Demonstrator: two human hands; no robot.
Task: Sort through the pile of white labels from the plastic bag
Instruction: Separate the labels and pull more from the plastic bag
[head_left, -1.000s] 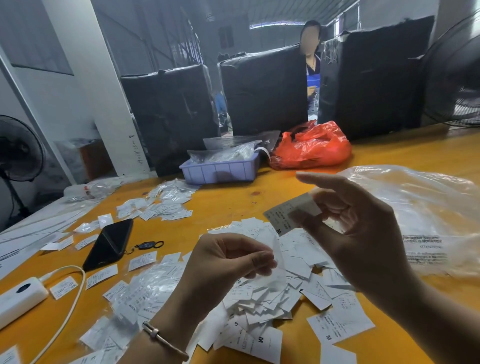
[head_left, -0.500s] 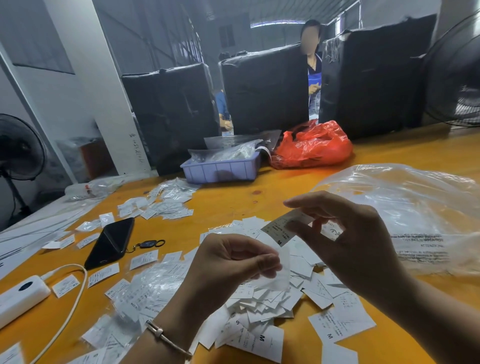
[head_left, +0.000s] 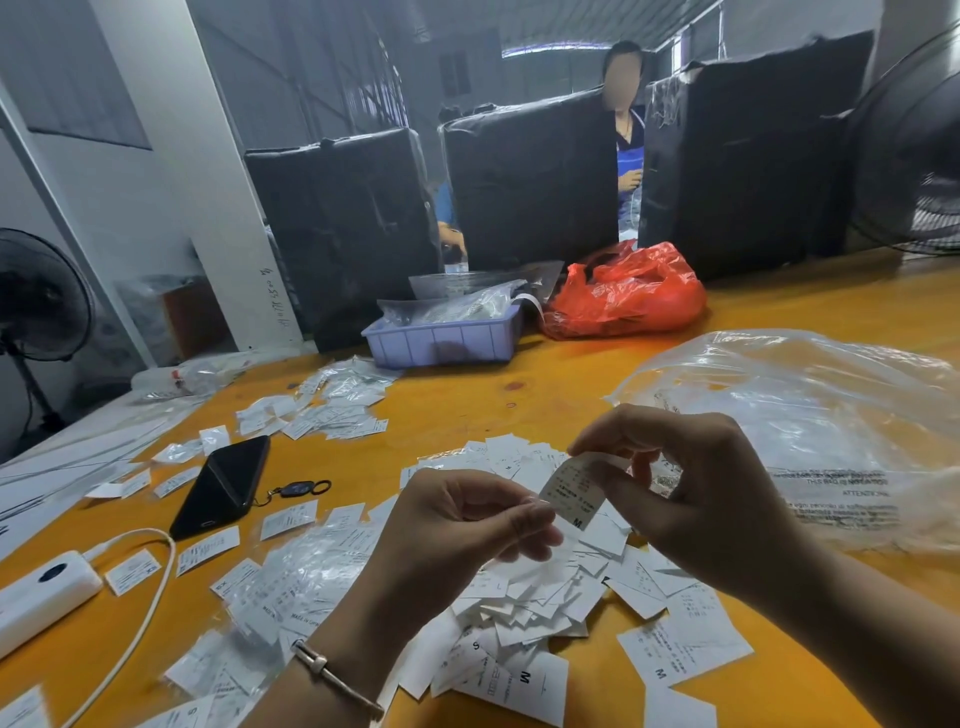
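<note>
A pile of white labels (head_left: 524, 613) lies on the orange table (head_left: 467, 400) in front of me, some marked M or S. My right hand (head_left: 696, 499) pinches one printed label (head_left: 571, 491) marked M between thumb and forefinger, above the pile. My left hand (head_left: 452, 535) hovers just left of it with fingers curled, its fingertips pinching a thin white label (head_left: 540, 566) that hangs below them. A large clear plastic bag (head_left: 810, 436) lies crumpled to the right.
A black phone (head_left: 223, 486) with a key fob, a white power bank (head_left: 41, 592) and its cable lie at the left. More labels (head_left: 322, 415) are scattered behind. A lilac tray (head_left: 447, 338), a red bag (head_left: 628, 293) and black-wrapped boxes (head_left: 530, 182) stand at the back.
My right hand has come down and left with its label, closing toward my left hand. The left hand has stayed almost still above the pile.
</note>
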